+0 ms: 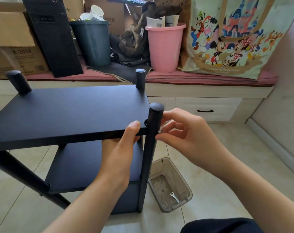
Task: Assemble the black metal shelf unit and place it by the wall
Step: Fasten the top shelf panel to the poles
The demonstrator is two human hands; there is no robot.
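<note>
The black metal shelf unit (72, 111) stands on the tiled floor directly in front of the person, not yet by a wall, with its top board, a lower board and four round posts in place. The left hand (121, 148) grips the near edge of the top board, thumb on the upper face and fingers curled underneath, just left of the near-right post (153, 145). The right hand (181, 132) is on the other side of that post, its fingertips (159, 134) pinched around a small fastener at board height; the fastener itself is too small to make out.

The step in hand looks like fixing the top board to this post. To do it well, the left hand should hold the board level so the holes stay aligned, while the right starts the fastener straight by finger before any tool is used. A small spanner (175, 197) lies in the clear plastic bin (185, 187) on the floor below the right hand, ready for final tightening.
</note>
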